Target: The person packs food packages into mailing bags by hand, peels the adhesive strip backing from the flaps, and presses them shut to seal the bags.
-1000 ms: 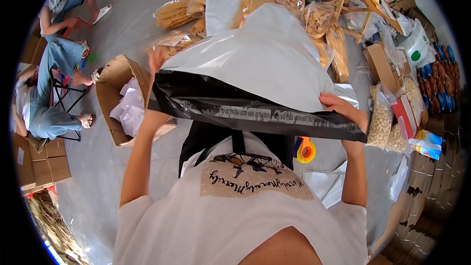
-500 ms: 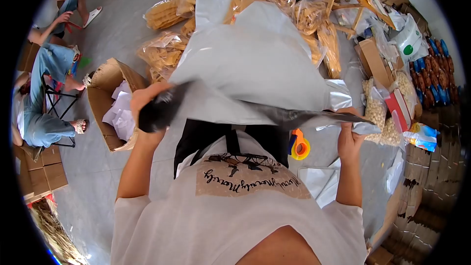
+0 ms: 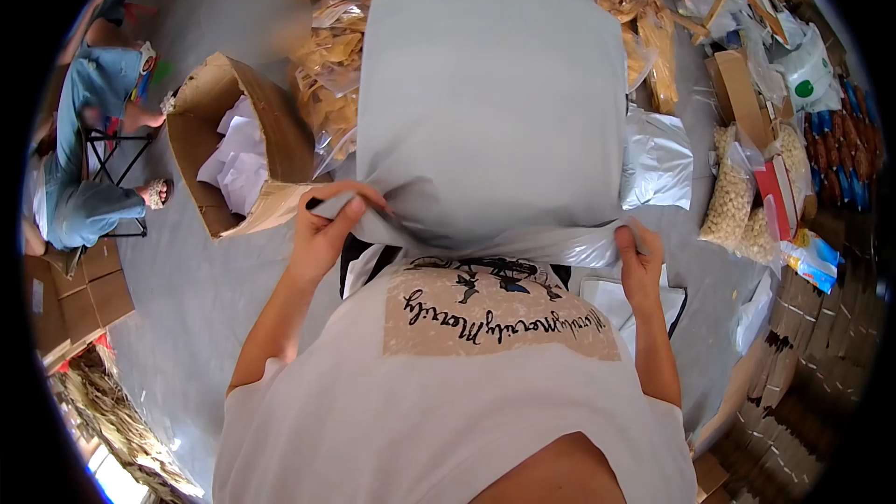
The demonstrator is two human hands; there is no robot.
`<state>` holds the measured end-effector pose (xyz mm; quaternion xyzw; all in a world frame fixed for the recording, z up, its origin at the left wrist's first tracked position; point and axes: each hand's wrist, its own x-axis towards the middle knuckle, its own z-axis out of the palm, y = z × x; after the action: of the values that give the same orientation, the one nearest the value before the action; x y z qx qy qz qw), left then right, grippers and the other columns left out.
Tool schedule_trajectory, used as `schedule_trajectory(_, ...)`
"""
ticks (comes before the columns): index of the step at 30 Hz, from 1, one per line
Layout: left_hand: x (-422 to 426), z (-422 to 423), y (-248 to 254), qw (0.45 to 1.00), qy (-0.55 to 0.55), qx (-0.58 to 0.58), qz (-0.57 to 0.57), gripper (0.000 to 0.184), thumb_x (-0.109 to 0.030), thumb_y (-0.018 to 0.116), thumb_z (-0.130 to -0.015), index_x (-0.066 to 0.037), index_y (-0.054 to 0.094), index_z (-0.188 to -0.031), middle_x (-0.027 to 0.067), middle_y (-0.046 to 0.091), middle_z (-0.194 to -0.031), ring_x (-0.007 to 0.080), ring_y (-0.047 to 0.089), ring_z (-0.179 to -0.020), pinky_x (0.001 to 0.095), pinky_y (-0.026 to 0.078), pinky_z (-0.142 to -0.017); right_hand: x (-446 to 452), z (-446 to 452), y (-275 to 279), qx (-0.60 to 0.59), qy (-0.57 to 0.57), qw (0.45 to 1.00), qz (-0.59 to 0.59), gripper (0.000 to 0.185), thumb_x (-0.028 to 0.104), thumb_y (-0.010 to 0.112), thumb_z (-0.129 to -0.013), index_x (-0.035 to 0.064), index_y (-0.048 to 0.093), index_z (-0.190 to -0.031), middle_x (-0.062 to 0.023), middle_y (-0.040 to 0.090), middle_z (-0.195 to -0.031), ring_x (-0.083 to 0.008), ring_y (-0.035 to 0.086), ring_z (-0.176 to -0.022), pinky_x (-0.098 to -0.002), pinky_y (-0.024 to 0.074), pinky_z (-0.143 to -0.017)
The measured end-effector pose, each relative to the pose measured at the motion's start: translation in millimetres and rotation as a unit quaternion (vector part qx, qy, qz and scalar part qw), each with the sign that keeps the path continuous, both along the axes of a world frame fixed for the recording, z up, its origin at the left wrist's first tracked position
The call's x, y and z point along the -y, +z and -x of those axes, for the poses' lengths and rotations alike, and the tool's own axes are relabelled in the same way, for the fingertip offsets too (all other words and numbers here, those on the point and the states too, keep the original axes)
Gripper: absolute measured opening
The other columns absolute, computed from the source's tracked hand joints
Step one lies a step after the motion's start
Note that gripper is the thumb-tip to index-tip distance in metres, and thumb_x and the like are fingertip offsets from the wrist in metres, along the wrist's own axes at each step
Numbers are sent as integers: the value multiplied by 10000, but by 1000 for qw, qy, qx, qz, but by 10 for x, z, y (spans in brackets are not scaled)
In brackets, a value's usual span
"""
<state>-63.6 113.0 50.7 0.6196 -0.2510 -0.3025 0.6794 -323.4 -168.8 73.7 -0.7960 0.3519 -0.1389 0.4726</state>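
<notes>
While both hands grip its near edge, the grey bag lies in the centre of the frame, stretching from the fingers straight toward the top edge. It is close to square, so its long axis is hard to tell; it seems to run slightly more up the frame than across. The left hand, left of centre, pinches the lower left corner between thumb and fingers, a dark fold showing there. The right hand, right of centre, presses its thumb on the lower right corner; its fingertips under the bag cannot be seen. Neither hand is nearer, since both touch it, but the left sits a little higher in the frame. The edge between them bunches just above the shirt; a silver packet lies just beside the bag's right side.
</notes>
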Motion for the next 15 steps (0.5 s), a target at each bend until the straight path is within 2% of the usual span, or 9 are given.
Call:
schedule_trajectory(2,-15,59,-52,988,130,-76,-39,223,-221,555,-861,-6,600,-820,4,611,-805,57,521,-715,208,406,-637,-19,-100,-1,18,0,1000,-12,312,281,562,-860,-22,596,-922,33,517,-657,-67,437,-636,-208,381,-634)
schedule_trajectory(3,-11,65,-105,986,141,-79,-43,223,-221,555,-861,-6,600,-820,4,611,-805,57,521,-715,208,406,-637,-49,-152,-20,11,-14,998,-53,315,288,561,-860,-20,598,-910,43,507,-656,-58,426,-634,-208,370,-610)
schedule_trajectory(5,-36,62,-244,969,120,-188,-101,216,-224,581,-846,-11,617,-849,-15,594,-751,42,500,-676,199,398,-614,-89,-206,-91,3,-20,995,-98,318,295,560,-860,-18,599,-897,53,497,-655,-50,414,-632,-208,359,-586)
schedule_trajectory(7,-69,58,-180,983,92,-129,-89,190,-190,591,-837,-3,620,-851,-20,599,-741,45,508,-668,204,398,-603,13,-151,-261,8,-49,988,-146,321,317,550,-864,1,604,-850,55,510,-676,-37,416,-644,-207,351,-576)
schedule_trajectory(8,-73,15,-104,982,99,-134,-89,190,-190,591,-837,-3,620,-851,-20,599,-741,45,508,-668,204,398,-603,187,16,-333,-90,-68,986,-126,318,329,543,-866,23,608,-816,45,545,-710,-25,429,-649,-203,350,-564)
schedule_trajectory(9,-59,-73,-27,1000,25,5,4,191,-177,572,-847,11,609,-862,-28,590,-732,40,498,-665,203,395,-601,165,-43,-239,-49,-51,990,-125,319,335,548,-862,26,603,-806,56,525,-684,-20,411,-621,-201,336,-545)
schedule_trajectory(11,-89,-114,12,983,-48,149,95,193,-163,554,-856,24,598,-873,-36,580,-723,35,487,-662,202,393,-600,84,-179,-84,28,-25,991,-128,325,344,557,-856,29,594,-785,79,481,-636,-13,366,-569,-201,300,-502)
schedule_trajectory(13,-157,-58,12,991,19,-44,-124,217,-178,539,-868,26,594,-915,-33,579,-725,22,478,-674,196,394,-602,74,-190,-110,18,-19,990,-139,333,350,556,-855,26,592,-786,80,481,-637,-16,360,-566,-197,294,-503)
schedule_trajectory(15,-92,-124,-126,991,5,-49,-128,246,-201,526,-879,27,590,-945,-35,581,-734,13,470,-665,189,394,-589,62,-186,-140,11,-15,989,-146,341,356,555,-855,24,590,-787,82,481,-638,-18,354,-564,-193,287,-504)
